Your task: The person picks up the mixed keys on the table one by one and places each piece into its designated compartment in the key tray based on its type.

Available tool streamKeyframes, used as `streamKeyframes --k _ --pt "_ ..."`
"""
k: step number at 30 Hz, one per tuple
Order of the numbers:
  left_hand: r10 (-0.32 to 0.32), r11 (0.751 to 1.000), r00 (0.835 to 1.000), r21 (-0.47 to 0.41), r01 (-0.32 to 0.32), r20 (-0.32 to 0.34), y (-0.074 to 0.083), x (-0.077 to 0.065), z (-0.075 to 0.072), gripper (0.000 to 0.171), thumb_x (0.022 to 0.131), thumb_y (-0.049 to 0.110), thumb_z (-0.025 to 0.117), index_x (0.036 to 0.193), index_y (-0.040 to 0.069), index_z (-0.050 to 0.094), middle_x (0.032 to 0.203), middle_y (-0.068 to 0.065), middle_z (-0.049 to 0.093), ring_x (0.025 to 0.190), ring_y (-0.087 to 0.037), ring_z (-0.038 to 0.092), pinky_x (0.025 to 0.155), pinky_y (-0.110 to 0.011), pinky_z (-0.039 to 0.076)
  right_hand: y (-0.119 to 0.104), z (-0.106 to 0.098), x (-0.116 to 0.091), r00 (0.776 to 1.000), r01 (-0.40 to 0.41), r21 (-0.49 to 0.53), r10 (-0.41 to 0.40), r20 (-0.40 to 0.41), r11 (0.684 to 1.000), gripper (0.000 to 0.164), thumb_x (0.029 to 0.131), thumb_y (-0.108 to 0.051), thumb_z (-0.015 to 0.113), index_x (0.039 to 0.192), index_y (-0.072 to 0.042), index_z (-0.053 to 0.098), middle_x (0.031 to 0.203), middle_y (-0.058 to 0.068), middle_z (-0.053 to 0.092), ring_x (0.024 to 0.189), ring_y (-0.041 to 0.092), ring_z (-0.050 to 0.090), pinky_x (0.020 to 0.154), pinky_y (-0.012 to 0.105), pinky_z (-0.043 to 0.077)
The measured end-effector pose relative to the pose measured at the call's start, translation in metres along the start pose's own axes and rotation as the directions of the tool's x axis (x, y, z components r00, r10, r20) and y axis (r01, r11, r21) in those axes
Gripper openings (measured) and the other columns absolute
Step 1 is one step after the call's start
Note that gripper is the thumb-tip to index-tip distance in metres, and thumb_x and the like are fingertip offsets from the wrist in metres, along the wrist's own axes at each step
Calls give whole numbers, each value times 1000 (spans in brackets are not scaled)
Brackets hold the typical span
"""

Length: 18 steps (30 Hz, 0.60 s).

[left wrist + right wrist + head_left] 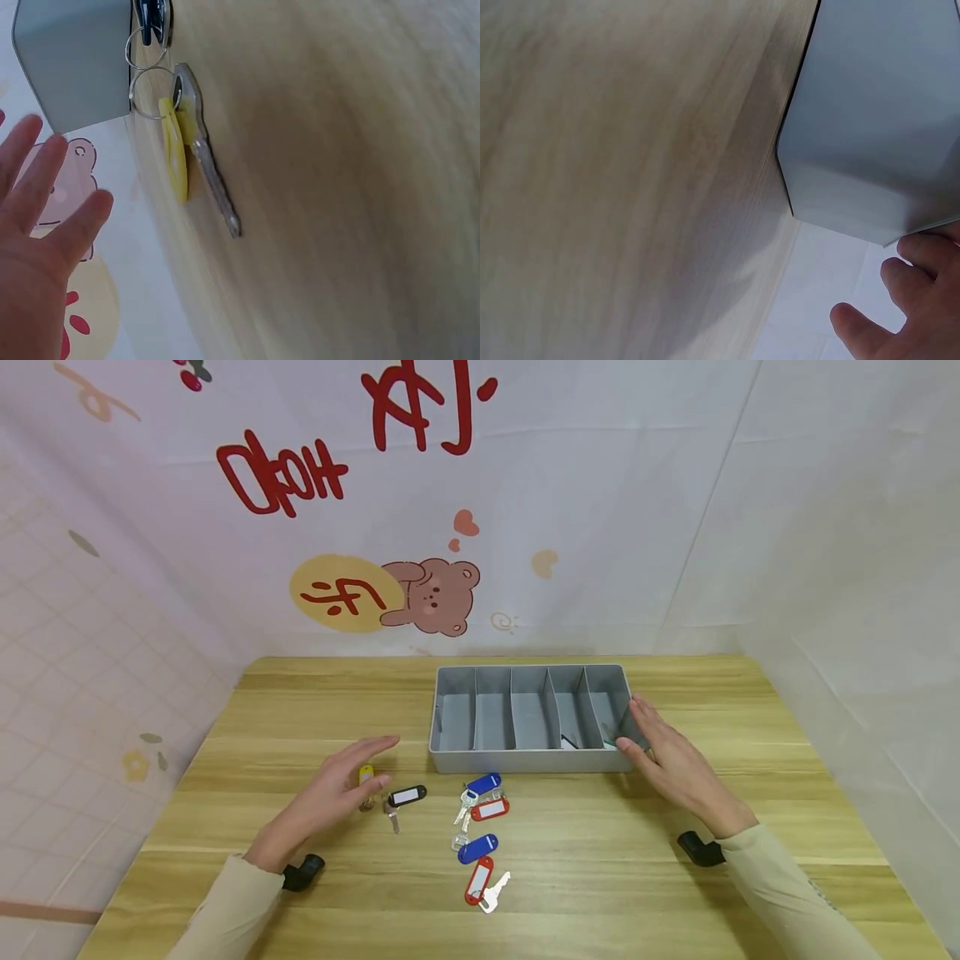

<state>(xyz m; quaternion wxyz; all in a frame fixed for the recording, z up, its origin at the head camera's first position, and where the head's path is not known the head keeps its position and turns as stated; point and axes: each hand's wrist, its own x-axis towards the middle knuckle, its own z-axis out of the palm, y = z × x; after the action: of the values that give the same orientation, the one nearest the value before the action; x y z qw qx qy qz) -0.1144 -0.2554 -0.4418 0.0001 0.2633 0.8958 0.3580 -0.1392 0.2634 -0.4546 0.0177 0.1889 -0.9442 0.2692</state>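
My left hand [337,789] hovers with fingers spread and holds nothing. Just under and beside it lie a key with a yellow tag [366,774] and a key with a black tag [407,795]; the left wrist view shows the yellow tag [176,150] on a ring beside its key [206,154]. Extended fingers of my right hand [678,768] rest at the right end of a grey box [525,762] with several compartments, the thumb over its front right corner. In the right wrist view, fingertips [922,251] are right at the box's rim.
In front of the box lie more tagged keys: a blue tag [483,784], a red tag [491,809], another blue tag [477,848] and another red tag [479,880]. Small pieces show inside the two rightmost compartments. A printed white curtain [600,527] hangs behind the wooden table [600,877].
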Motion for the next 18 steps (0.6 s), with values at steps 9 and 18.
streamKeyframes --k 9,18 --pt "-81 991 995 -98 87 57 -4 -5 -2 44 95 9 75 138 9 66 138 0 66 132 -29 58 107 -58 45 -1 1 0 1000 -5 3 5 5 1000 75 110 -40 50 164 1 17 172 15 13 156 42 16 119 64 22" --pt "-106 992 983 -55 115 150 -13 -9 0 36 93 17 79 128 11 72 126 2 72 124 -29 62 104 -58 47 -2 -2 0 1000 -6 10 6 18 1000 76 110 -41 50 163 2 18 171 18 14 156 42 16 120 63 21"
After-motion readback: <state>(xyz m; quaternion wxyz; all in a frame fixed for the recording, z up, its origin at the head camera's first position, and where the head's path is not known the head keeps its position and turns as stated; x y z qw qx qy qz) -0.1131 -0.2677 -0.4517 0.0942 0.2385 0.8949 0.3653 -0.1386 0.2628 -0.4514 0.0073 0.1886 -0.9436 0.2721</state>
